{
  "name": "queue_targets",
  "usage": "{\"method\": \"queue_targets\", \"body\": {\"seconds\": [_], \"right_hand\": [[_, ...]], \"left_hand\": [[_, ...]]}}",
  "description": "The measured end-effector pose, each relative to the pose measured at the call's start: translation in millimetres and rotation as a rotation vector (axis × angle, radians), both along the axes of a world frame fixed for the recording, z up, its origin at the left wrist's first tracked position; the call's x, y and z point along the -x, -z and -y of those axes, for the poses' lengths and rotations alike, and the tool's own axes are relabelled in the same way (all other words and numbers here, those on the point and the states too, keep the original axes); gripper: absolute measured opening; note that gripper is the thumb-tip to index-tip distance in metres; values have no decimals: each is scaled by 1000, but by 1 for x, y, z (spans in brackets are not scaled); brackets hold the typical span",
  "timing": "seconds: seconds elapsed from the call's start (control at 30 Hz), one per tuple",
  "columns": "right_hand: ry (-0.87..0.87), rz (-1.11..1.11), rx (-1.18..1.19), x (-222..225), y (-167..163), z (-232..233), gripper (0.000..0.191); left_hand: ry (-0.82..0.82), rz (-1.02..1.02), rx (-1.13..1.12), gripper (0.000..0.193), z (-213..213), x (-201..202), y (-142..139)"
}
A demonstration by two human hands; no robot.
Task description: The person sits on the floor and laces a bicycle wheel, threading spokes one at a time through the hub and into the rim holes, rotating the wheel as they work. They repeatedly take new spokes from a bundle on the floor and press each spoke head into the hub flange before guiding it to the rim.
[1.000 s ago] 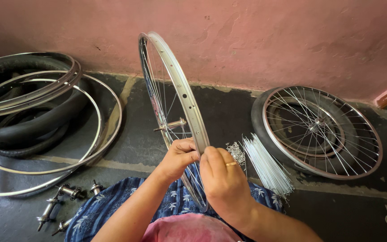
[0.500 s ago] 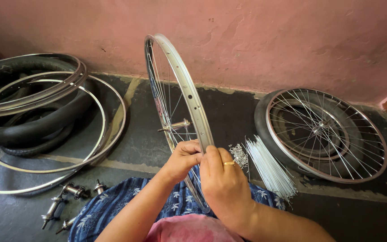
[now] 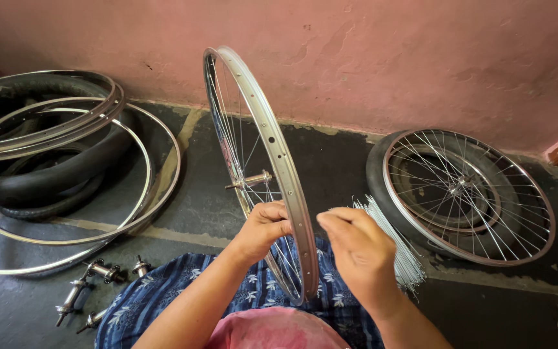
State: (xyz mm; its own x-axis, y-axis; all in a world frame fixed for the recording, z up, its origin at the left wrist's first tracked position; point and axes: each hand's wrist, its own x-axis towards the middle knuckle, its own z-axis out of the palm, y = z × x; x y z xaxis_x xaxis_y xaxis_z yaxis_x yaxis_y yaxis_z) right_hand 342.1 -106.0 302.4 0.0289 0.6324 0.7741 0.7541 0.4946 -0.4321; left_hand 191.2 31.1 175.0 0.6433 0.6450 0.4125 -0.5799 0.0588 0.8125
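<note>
Your left hand [image 3: 263,227] gripped the upright rim [image 3: 272,155] edge-on between your hands; your right hand [image 3: 356,249], fingertips pinched together just beside it, stood apart. Spokes [image 3: 392,242] lay behind.

Upright rim [image 3: 272,148], centre of the frame: bright metal, smooth and glossy, thin wire spokes noted inside. Hub [image 3: 253,179]: polished metal. Loose spoke bundle [image 3: 392,242], right of centre: thin silvery wire. Bare rims [image 3: 66,123], upper left: shiny metal, laid over matt black rubber tyres [image 3: 46,181]. Spoked wheel [image 3: 469,194], right: bright metal inside dull black rubber. Spare hubs [image 3: 95,271], lower left: metal, duller. Wall [image 3: 389,58]: rough pink plaster, chipped. Floor [image 3: 330,155]: dark, matt, rough. Cloth [image 3: 163,291], lower centre: blue floral print, soft.
</note>
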Motion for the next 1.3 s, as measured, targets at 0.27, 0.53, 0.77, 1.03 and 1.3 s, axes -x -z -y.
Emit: {"method": "queue_targets", "body": {"seconds": [0.27, 0.53, 0.77, 1.03, 1.3], "right_hand": [[-12, -53, -42, 1, 15, -2, 18], [32, 31, -70, 17, 27, -8, 22], [112, 227, -144, 23, 26, -10, 28], [100, 282, -227, 23, 32, -12, 26], [105, 349, -264, 24, 34, -15, 22]], "left_hand": [[10, 16, 29, 14, -1, -2, 1], [-12, 27, 34, 13, -3, -5, 9], [-22, 33, 28, 13, -3, -5, 11], [-39, 28, 38, 16, -3, -8, 11], [-57, 1, 10, 20, -4, -6, 10]]}}
